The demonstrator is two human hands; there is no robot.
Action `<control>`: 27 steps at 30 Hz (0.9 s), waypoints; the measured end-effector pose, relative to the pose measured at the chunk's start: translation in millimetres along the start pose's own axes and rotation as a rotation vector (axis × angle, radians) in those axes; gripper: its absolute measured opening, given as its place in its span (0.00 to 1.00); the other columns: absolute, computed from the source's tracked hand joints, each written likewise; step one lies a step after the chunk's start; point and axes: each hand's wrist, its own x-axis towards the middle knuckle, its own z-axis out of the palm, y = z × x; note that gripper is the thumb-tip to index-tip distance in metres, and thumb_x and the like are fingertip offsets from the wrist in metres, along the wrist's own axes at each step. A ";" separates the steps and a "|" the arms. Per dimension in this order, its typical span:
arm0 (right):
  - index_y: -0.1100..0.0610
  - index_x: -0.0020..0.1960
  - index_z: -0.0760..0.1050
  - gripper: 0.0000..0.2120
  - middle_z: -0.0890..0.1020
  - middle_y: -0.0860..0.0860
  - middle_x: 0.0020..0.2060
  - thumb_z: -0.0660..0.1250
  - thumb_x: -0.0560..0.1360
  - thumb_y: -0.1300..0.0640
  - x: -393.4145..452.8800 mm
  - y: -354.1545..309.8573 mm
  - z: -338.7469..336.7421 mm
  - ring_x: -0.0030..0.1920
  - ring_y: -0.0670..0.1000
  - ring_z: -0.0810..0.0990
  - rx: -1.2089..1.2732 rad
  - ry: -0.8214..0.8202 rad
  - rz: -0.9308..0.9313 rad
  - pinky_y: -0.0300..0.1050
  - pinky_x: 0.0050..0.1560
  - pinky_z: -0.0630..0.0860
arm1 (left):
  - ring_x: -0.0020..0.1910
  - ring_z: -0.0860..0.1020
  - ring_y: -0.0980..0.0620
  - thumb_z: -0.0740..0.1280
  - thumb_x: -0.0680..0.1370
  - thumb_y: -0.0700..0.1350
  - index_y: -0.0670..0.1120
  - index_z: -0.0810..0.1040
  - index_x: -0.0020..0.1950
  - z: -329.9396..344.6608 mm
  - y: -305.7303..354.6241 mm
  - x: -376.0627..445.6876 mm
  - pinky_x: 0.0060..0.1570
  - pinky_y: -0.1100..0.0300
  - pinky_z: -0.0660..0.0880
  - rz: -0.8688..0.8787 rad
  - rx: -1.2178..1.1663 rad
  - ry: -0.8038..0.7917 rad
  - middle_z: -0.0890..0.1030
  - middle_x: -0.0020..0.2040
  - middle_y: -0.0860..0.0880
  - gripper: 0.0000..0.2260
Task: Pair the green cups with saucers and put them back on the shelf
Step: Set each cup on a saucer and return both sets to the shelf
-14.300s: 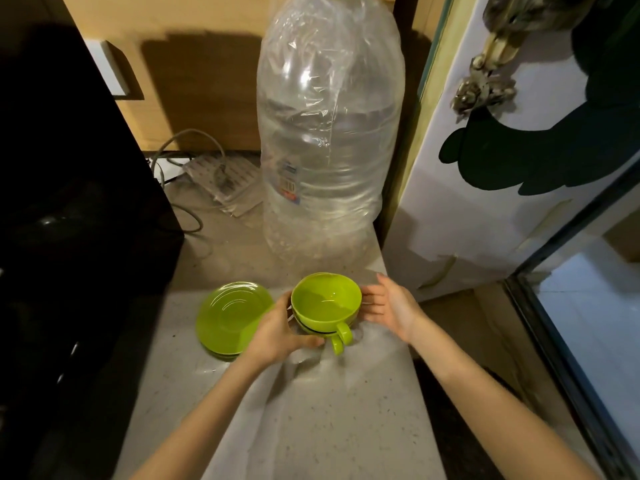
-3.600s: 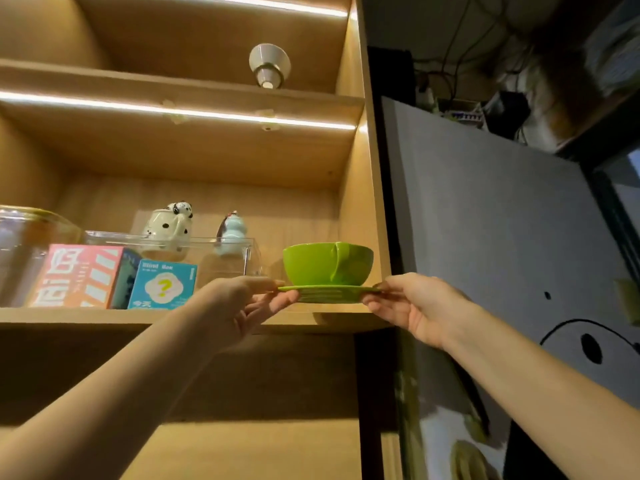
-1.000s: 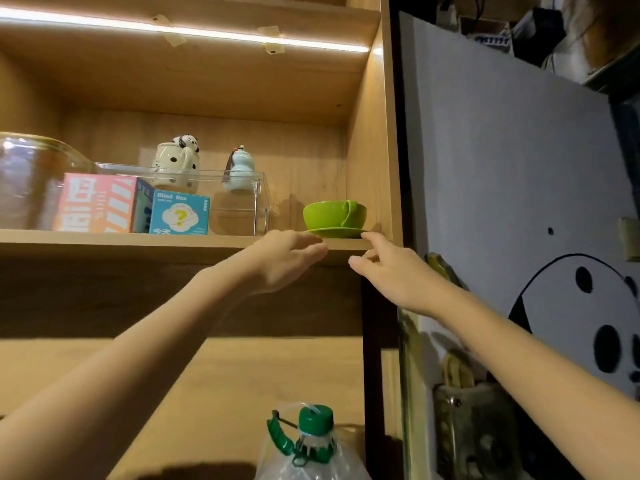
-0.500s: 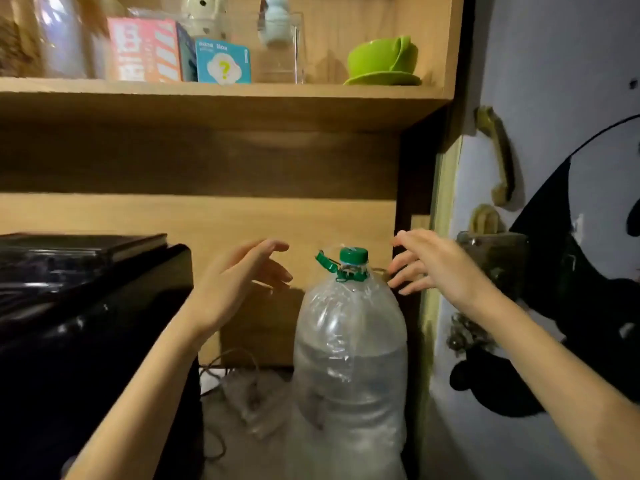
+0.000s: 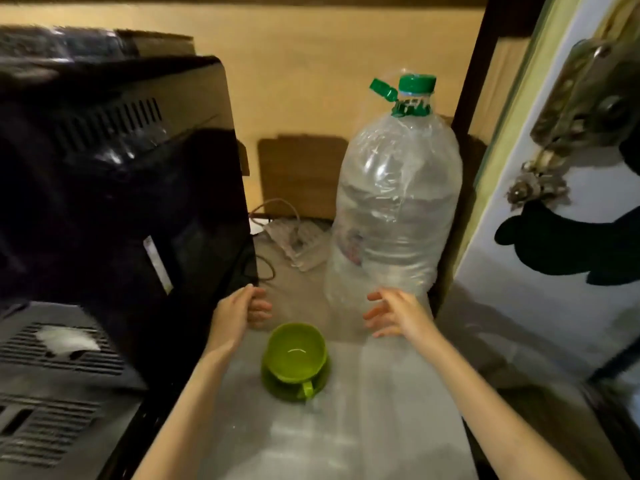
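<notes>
Worktop (image 5: pixel 363 427), pale speckled surface, partly covered by a sheet of clear plastic film.

Green cup (image 5: pixel 296 351): upright, empty, seated on a matching green saucer (image 5: pixel 273 384); handle turned toward the viewer. Pair stands near the middle of the worktop, in front of the water bottle and between the two forearms.

Left hand (image 5: pixel 239 311): bare, fingers loosely curled, holding nothing; hovers just behind and to the left of the cup, apart from it, close to the black appliance.

Right hand (image 5: pixel 394 317): bare, fingers spread wide, holding nothing; hovers behind and to the right of the cup, in front of the base of the bottle.

Large water bottle (image 5: pixel 394 209): clear plastic, wrapped in a clear bag, green cap (image 5: pixel 415 84) with a flip lid standing open; upright at the back right of the worktop.

Black appliance (image 5: pixel 114 188): large, glossy, vented along its upper edge, filling the left side.

Power strip (image 5: pixel 294 240) with cables: behind, between appliance and bottle, against the wooden back panel.

Door (image 5: pixel 554 237): white, dark cartoon figure, metal latch, at right.
</notes>
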 end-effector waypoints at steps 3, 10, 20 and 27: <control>0.59 0.40 0.70 0.13 0.76 0.58 0.27 0.55 0.79 0.55 10.6 45.7 17.8 0.15 0.46 0.75 0.038 -0.008 0.130 0.35 0.16 0.70 | 0.20 0.74 0.57 0.54 0.80 0.44 0.37 0.76 0.51 -2.6 -48.9 0.2 0.19 0.68 0.67 -0.171 0.064 0.080 0.77 0.33 0.43 0.14; 0.63 0.47 0.70 0.10 0.77 0.60 0.32 0.54 0.78 0.57 23.5 117.4 47.1 0.25 0.55 0.79 -0.070 -0.066 0.315 0.41 0.24 0.76 | 0.21 0.73 0.49 0.54 0.77 0.38 0.35 0.77 0.47 -14.2 -112.2 -8.3 0.20 0.63 0.68 -0.234 0.211 0.176 0.74 0.28 0.43 0.13; 0.62 0.43 0.67 0.07 0.78 0.60 0.29 0.55 0.79 0.64 33.6 126.2 69.6 0.20 0.48 0.80 -0.085 -0.163 0.325 0.42 0.23 0.79 | 0.19 0.79 0.55 0.60 0.76 0.39 0.39 0.75 0.37 -6.1 -123.1 -1.4 0.20 0.66 0.75 -0.422 0.152 -0.033 0.79 0.22 0.46 0.10; 0.62 0.43 0.64 0.07 0.78 0.61 0.28 0.56 0.76 0.72 36.7 123.9 72.7 0.19 0.49 0.80 -0.143 -0.159 0.336 0.43 0.22 0.79 | 0.22 0.80 0.55 0.64 0.74 0.34 0.40 0.74 0.38 -10.8 -129.2 0.7 0.23 0.66 0.76 -0.411 0.147 -0.103 0.80 0.20 0.48 0.05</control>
